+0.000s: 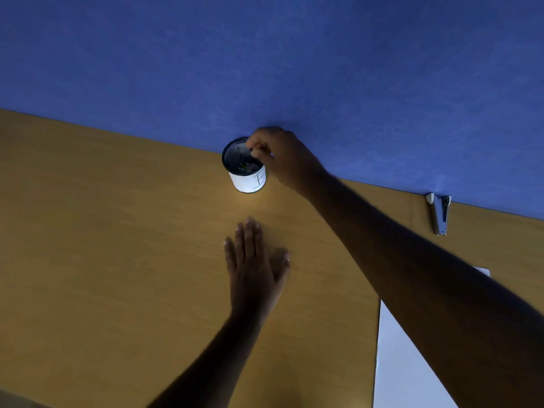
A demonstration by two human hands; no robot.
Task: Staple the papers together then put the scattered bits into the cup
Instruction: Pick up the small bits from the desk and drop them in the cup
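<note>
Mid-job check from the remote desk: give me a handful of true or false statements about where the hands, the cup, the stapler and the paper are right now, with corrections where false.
1. The right hand is at the rim of the cup, fingers bunched over its opening. True.
2. The left hand grips the stapler. False: it lies flat on the table, fingers straight, holding nothing; the stapler sits untouched at the far right by the blue wall.
3. The cup has tipped onto its side. False: it stands upright, against the wall.
4. Small bits are visible inside the cup. True.
5. White paper lies at the near right, partly under the right forearm. True.
</note>
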